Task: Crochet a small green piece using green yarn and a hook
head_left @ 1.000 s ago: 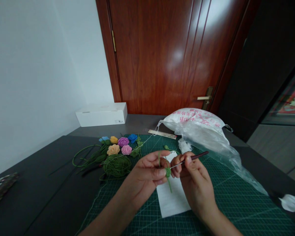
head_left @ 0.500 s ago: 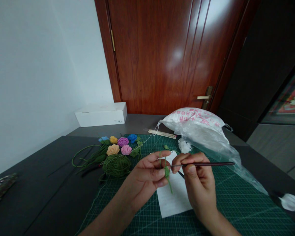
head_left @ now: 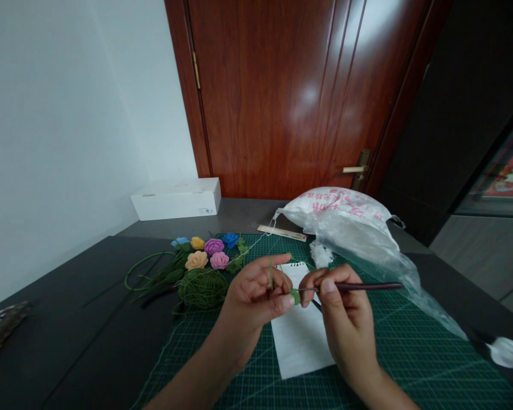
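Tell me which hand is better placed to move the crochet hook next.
Right hand, most likely: it grips the crochet hook, whose thin end points toward the small green piece. The left hand looks occupied, pinching that piece, with green yarn across its fingers.

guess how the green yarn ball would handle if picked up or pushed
The green yarn ball likely feels light and squashy, being wound in soft-looking loops. Wider than tall, it might slide rather than roll.
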{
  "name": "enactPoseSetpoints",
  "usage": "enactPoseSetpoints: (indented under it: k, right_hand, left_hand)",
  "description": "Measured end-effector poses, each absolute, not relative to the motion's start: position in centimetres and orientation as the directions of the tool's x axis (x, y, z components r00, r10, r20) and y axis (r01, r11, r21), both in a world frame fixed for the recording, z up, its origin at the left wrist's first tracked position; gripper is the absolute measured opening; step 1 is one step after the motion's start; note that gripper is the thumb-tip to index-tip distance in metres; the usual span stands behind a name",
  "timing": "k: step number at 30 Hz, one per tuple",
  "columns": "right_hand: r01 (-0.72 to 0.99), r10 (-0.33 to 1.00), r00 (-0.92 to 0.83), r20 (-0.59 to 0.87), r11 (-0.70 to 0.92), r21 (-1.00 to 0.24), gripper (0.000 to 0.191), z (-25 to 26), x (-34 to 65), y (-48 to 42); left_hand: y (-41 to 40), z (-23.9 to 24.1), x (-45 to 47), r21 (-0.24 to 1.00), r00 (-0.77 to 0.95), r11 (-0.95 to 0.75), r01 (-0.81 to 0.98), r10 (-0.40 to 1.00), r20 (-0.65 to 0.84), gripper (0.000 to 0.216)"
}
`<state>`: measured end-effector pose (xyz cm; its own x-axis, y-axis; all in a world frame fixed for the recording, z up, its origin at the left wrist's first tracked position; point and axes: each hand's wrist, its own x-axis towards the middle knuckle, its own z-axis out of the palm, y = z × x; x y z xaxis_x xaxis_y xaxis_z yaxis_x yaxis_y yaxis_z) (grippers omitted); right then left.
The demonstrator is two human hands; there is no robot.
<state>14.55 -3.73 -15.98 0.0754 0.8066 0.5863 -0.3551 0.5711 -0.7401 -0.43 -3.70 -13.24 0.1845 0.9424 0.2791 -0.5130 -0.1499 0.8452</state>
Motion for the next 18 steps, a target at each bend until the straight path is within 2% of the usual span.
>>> enactPoseSetpoints:
  k: [11,18]
  right_hand:
    - [-0.517,0.881,0.038,0.471,0.421,-0.745,0.017,-16.68,13.71,-3.55]
    - [-0.518,0.861,0.119,0.494,0.479,-0.709,0.011,-16.9,13.53,-3.68]
  left_hand:
    - [-3.75,-13.25,-0.34,0.851,0.207,-0.126,-0.51,0.942,0.263,0.045]
    - [-3.7,-13.26,-0.46,0.836,0.257,-0.017,-0.548,0.948,0.188,0.054]
